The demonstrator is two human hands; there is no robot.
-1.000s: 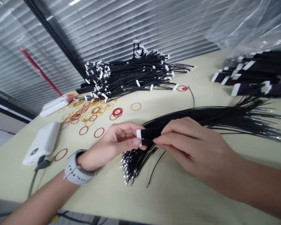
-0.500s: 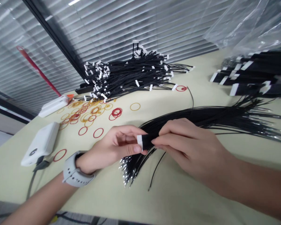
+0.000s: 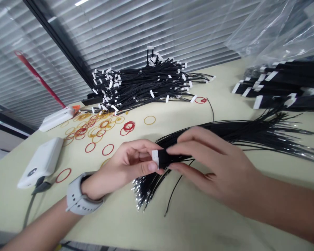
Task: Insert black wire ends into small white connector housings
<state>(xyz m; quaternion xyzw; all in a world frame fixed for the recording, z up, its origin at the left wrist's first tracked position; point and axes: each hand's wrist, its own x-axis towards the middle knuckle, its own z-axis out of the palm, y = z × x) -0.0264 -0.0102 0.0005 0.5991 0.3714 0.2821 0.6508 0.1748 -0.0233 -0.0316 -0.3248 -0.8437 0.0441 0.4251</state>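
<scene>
Two hands meet over the middle of the worktop (image 3: 193,223), near its front edge, on one small black wire bundle with a white tag (image 3: 155,158). The left hand (image 3: 125,167) pinches the tagged end shut between thumb and finger, and the right hand (image 3: 211,167) closes its grip on the same bundle just beside it. Its long way runs left to right, straight between the two grips, above the big loose bunch of black wires (image 3: 251,134) that spreads toward the right edge.
</scene>
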